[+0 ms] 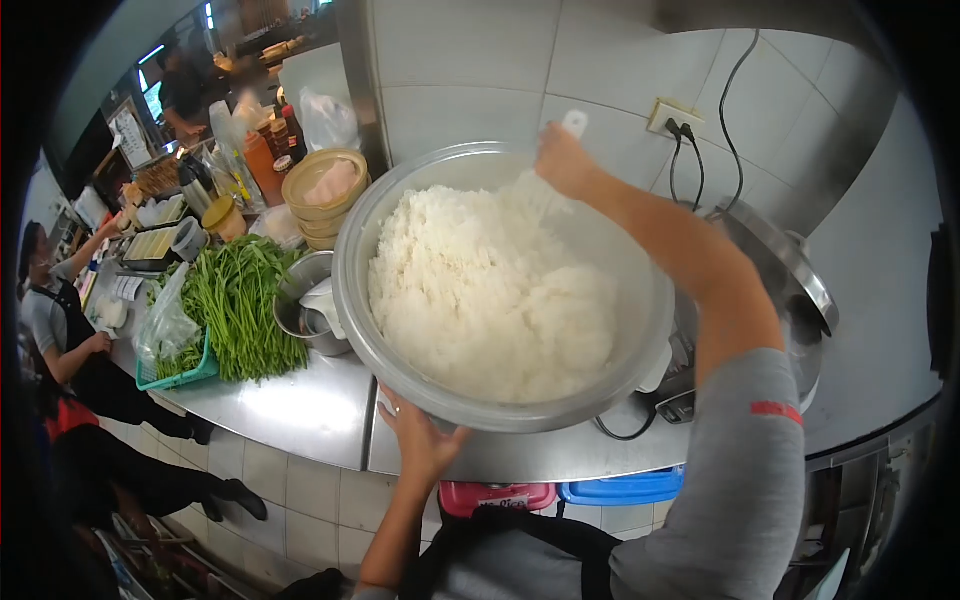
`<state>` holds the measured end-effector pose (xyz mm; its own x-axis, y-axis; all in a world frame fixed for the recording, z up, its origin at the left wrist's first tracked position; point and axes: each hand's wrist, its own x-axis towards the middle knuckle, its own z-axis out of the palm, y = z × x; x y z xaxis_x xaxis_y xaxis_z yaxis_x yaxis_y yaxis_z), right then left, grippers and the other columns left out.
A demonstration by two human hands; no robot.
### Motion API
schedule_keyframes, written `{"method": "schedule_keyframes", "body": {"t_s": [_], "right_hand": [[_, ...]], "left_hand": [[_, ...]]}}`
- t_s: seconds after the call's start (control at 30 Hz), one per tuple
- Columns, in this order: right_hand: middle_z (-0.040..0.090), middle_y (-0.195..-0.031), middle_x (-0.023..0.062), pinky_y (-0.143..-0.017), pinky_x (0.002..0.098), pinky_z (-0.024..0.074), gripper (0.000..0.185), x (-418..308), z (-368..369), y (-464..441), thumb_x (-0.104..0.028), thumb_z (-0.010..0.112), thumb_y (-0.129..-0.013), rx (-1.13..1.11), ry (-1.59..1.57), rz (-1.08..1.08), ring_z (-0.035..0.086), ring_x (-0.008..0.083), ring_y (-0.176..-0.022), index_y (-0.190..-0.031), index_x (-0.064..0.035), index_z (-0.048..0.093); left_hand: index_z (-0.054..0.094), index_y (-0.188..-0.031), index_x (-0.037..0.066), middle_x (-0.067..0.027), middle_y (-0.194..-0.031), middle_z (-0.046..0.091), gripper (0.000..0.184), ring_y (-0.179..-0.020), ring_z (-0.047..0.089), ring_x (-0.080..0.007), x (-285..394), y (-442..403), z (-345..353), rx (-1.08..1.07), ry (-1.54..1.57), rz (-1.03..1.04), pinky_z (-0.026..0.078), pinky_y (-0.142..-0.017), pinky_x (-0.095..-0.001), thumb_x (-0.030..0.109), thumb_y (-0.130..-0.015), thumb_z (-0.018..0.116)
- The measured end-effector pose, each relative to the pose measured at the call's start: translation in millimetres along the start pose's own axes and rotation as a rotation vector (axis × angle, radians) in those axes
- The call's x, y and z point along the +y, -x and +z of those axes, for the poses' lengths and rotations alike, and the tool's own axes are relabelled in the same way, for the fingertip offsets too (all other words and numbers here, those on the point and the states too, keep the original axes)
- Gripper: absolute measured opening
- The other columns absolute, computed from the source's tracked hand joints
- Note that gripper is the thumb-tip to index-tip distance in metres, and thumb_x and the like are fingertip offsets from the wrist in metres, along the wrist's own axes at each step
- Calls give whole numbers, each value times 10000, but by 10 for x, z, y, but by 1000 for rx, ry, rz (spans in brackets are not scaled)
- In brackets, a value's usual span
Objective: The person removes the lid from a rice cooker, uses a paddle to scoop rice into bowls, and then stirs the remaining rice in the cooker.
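A large grey-rimmed rice pot point(655, 300) takes up the middle of the view, heaped with cooked white rice point(470, 290). My right hand point(568, 160) is closed around the white handle of a rice paddle point(574, 122) above the pot's far right side. The paddle's lower part reaches down into the rice and blends with it. Against the near left outside of the pot is my left hand point(422, 440), thumb apart from the fingers, holding the pot below its rim. Some of its fingertips are hidden under the rim.
Left of the pot stand a metal bowl point(290, 300), leafy greens point(240, 310), stacked bamboo steamers point(320, 185) and sauce bottles point(262, 165). A metal lid point(790, 260) leans at right, near a plugged wall socket point(675, 122). Co-workers are at the far left.
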<state>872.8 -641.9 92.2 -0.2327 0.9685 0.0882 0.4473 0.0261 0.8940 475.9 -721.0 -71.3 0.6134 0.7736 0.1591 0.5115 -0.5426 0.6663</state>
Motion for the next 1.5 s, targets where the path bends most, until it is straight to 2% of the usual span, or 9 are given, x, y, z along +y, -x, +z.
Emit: {"method": "schedule_keyframes", "body": {"t_s": [0.23, 0.33, 0.7, 0.9, 0.97, 1.23, 1.4, 1.43, 1.5], "right_hand": [[636, -736, 10, -845, 364, 317, 83, -110, -24, 236, -245, 623, -726, -271, -232, 11, 559, 173, -791, -708, -178, 668], [595, -656, 4, -777, 346, 322, 170, -117, -183, 435, -286, 613, -746, -286, -225, -28, 542, 164, -757, -655, -151, 659], [596, -664, -25, -831, 373, 330, 230, 173, -1497, 1069, -356, 626, -747, -231, -371, -79, 536, 156, -793, -646, -150, 653], [645, -697, -17, -842, 320, 334, 97, 321, -813, 366, -233, 625, -712, -69, -8, 4, 566, 151, -829, -646, -175, 668], [638, -730, -35, -861, 345, 338, 73, 70, -362, 123, -209, 615, -711, -154, 108, 3, 547, 159, -871, -687, -176, 675], [634, -708, -49, -853, 341, 326, 80, -162, -73, 391, -183, 603, -713, -124, -4, -194, 541, 136, -856, -671, -195, 670], [618, -670, -4, -886, 399, 310, 80, -108, -120, 856, -184, 599, -717, -480, -285, -29, 563, 156, -833, -663, -181, 659], [618, -670, -4, -886, 399, 310, 80, -146, -115, 982, -184, 599, -717, -490, -284, -23, 563, 156, -833, -663, -181, 659], [617, -677, 18, -925, 420, 305, 88, -144, -219, 1176, -194, 592, -736, -493, -225, 80, 578, 170, -834, -677, -172, 655]], "left_hand": [[155, -1387, 9, -312, -1424, 137, 1085, -1345, -10, -476, 21, 7, 29, 24, 38, -28, -7, -1013, -639, 323, -565, 790], [153, -1383, -1, -308, -1429, 129, 1087, -1350, -23, -466, 58, -10, 24, 27, 7, -14, -8, -1013, -639, 318, -566, 795], [-6, -1379, -101, -324, -1436, 63, 1273, -1352, -49, -459, 136, 4, -71, 81, 89, -1, -10, -1006, -647, 379, -540, 823], [11, -1384, -87, -321, -1437, 58, 1260, -1352, -51, -461, 98, -9, -68, 43, 23, -12, -7, -1007, -648, 387, -543, 821], [24, -1391, -72, -320, -1437, 59, 1251, -1351, -51, -463, 110, -16, -58, 37, 27, -32, -6, -1006, -650, 387, -542, 821], [113, -1392, -20, -318, -1437, 82, 1142, -1348, -63, -473, 46, -15, -19, 37, 14, 21, -10, -991, -669, 347, -558, 801], [148, -1364, -54, -315, -1417, 143, 1119, -1349, -23, -467, 82, -14, -13, 59, 19, 3, -15, -1017, -628, 337, -550, 808], [212, -1340, -61, -301, -1400, 211, 1071, -1348, 21, -466, 82, 3, -21, 105, 63, 3, -19, -1030, -603, 333, -545, 811], [162, -1355, -69, -311, -1413, 165, 1123, -1349, 10, -466, 90, 21, -42, 115, 111, 9, -23, -1026, -612, 338, -540, 818]]}}
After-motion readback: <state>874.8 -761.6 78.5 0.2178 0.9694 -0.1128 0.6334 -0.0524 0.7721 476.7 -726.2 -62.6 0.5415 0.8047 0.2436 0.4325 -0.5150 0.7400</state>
